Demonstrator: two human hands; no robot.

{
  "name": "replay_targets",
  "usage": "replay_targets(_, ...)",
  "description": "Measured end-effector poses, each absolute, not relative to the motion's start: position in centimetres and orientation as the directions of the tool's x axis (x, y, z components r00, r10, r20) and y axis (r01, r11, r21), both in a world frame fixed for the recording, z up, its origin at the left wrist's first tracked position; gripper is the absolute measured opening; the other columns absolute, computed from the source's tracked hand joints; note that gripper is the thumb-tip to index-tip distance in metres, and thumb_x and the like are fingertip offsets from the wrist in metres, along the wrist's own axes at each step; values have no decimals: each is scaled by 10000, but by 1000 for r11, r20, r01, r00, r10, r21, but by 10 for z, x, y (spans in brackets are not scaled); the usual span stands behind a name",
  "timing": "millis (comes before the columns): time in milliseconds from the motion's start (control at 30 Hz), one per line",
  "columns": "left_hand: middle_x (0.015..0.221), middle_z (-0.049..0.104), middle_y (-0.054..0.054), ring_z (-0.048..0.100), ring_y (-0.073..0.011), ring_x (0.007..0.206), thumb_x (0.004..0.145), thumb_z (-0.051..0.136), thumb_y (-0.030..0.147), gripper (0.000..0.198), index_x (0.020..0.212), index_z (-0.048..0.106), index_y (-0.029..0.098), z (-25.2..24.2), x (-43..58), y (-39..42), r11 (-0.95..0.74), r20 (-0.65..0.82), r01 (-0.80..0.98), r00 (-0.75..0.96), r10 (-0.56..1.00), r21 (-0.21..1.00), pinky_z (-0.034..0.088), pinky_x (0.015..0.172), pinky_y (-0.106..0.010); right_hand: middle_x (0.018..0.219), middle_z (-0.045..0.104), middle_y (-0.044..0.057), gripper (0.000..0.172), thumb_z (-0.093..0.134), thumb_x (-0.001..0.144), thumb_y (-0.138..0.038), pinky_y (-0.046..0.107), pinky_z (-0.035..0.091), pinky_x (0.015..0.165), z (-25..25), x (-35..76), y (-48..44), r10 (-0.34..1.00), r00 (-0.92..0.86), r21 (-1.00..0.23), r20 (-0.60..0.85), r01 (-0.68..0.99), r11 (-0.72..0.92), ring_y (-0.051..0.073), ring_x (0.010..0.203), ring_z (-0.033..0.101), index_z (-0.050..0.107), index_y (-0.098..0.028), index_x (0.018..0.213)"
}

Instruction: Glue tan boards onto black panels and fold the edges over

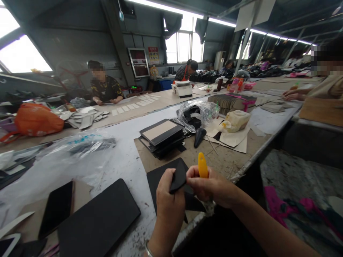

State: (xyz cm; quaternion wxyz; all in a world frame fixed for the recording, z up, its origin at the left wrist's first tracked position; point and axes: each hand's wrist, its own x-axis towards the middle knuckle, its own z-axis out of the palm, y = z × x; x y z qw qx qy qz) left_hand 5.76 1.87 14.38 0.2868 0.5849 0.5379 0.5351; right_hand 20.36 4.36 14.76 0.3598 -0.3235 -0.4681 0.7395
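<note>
My left hand [170, 201] is wrapped round a black piece [179, 175], thumb on top, near the table's front edge. At the right end of that piece, my right hand [211, 184] has its fingertips pinched on its edge and also grips a brush with a yellow handle [203, 165], the handle pointing up; its lower end is hidden. Under my hands lies a flat black sheet [155, 178]. A stack of black panels, the top one with a beige middle [162, 131], sits just beyond. To the left is a large black panel [99, 219].
A phone [56, 207] and clear plastic [88, 157] lie left. Behind the stack are a black cone-shaped thing [199, 137], a plastic bag [199, 112] and a yellowish container [235, 120]. An orange bag [39, 119] stands far left. Several people sit around the tables.
</note>
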Motion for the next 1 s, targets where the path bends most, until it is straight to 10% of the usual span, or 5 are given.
replay_targets(367, 456, 456, 39, 400, -84, 439, 678, 627, 534, 399, 646, 542, 145, 136, 58, 12, 146, -161, -78, -226, 961, 986, 319, 445, -205, 538, 421, -48, 229, 594, 783, -365, 127, 202, 355, 151, 219, 55, 865, -491, -718, -104, -565, -407, 18, 422, 327, 596, -145, 723)
replay_targets(1000, 530, 516, 31, 447, -79, 482, 728, 628, 390, 257, 707, 583, 138, 154, 69, 25, -4, -9, -108, -119, 993, 994, 361, 473, -190, 529, 437, -69, 377, 588, 732, -528, 143, 235, 352, 156, 192, 48, 929, -342, -970, -144, -137, -201, 23, 403, 342, 490, -164, 737)
